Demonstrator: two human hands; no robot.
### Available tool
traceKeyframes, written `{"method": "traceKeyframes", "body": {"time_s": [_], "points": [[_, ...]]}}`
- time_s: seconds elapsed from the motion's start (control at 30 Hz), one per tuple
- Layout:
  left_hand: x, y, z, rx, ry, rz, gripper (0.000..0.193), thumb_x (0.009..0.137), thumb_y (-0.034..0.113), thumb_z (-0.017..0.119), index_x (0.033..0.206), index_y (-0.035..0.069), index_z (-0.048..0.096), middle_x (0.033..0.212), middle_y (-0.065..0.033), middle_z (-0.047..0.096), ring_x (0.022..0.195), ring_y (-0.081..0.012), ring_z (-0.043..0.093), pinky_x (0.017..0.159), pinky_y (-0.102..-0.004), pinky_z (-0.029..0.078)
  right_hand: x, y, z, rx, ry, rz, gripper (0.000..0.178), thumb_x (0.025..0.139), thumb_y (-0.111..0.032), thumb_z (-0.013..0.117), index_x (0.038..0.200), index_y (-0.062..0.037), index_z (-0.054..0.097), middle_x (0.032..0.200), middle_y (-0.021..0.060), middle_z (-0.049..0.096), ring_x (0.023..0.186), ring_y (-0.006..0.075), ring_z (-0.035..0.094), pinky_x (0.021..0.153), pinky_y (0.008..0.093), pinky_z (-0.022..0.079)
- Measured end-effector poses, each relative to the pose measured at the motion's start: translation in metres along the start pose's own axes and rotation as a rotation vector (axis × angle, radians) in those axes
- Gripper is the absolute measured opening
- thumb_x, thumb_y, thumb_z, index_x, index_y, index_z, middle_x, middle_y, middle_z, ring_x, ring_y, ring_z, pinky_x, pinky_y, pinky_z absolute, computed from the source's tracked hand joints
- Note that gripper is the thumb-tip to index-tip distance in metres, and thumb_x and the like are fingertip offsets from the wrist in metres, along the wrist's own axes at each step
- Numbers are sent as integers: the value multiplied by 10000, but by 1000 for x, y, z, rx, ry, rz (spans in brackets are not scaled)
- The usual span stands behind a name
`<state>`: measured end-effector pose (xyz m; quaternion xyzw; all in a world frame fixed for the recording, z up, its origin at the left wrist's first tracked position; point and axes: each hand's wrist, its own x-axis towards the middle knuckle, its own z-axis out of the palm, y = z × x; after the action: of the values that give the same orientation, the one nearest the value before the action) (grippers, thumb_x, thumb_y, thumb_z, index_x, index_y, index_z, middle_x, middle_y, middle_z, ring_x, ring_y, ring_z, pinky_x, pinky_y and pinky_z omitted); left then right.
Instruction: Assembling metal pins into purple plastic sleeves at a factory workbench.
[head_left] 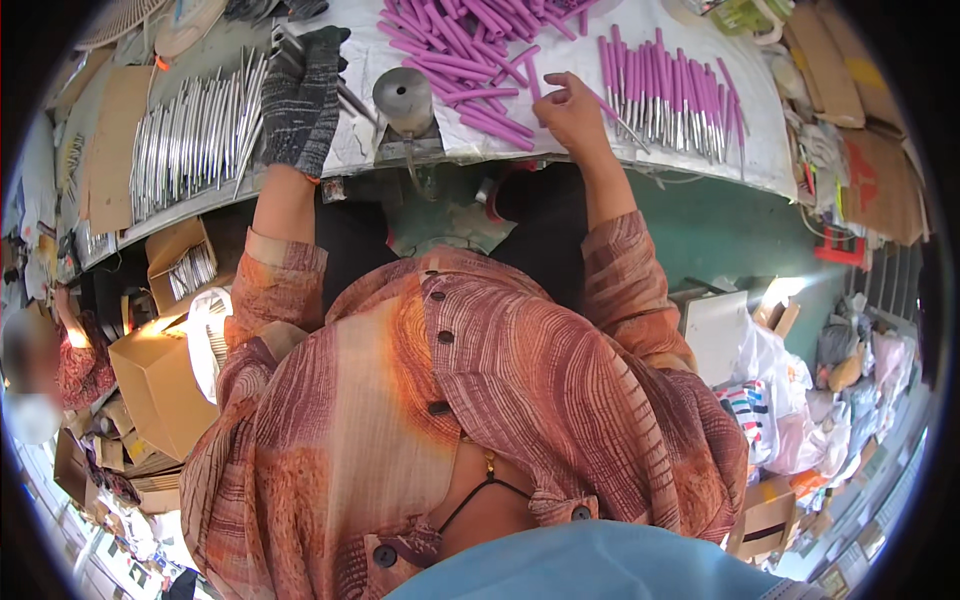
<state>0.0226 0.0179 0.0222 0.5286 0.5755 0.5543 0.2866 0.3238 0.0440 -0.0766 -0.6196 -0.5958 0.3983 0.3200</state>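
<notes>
My left hand (303, 105), in a dark grey knit glove, is closed around several thin metal rods (354, 102), whose ends stick out beside the glove. To its left, many bare silver rods (195, 140) lie in a row. A metal cup-shaped fixture (404, 100) stands between my hands at the table edge. My bare right hand (575, 118) has its fingers curled in. One purple tube (533, 76) meets its fingertips; whether they grip it is unclear. A rod with a purple sleeve (625, 124) slants out beside that hand.
Loose purple tubes (460, 50) are heaped at the back middle. Purple-sleeved rods (675, 90) lie in a row at right on the white-covered table (575, 45). Cardboard boxes (160, 370) stand at left, plastic bags (790, 400) at right. Another person's arm (75, 325) shows far left.
</notes>
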Motion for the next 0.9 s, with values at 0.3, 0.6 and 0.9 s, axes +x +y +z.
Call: {"method": "traceKeyframes", "body": {"time_s": [0.3,0.6,0.9], "points": [[2,-7,12,-418,325,-132,429,904,406,513,940,-9,619,692,-53,567,548,-144,548,547,-299,508,-18,-15,-16,60,205,-214,346,718,-104,599,1042,15,577,809,99,642,701,149,605,640,281,477],[11,-14,11,-544,516,-252,413,890,429,506,901,24,586,684,-53,542,539,-180,544,556,-327,508,-28,-11,11,-314,280,-361,408,797,-99,596,1187,-67,479,857,139,636,723,301,624,646,381,494],[9,-14,25,-495,609,-276,459,897,481,470,905,39,593,769,-79,573,698,-204,574,650,-356,499,-17,-16,17,-307,219,-366,529,817,-11,562,1288,-26,323,821,132,590,704,235,637,634,343,498]]}}
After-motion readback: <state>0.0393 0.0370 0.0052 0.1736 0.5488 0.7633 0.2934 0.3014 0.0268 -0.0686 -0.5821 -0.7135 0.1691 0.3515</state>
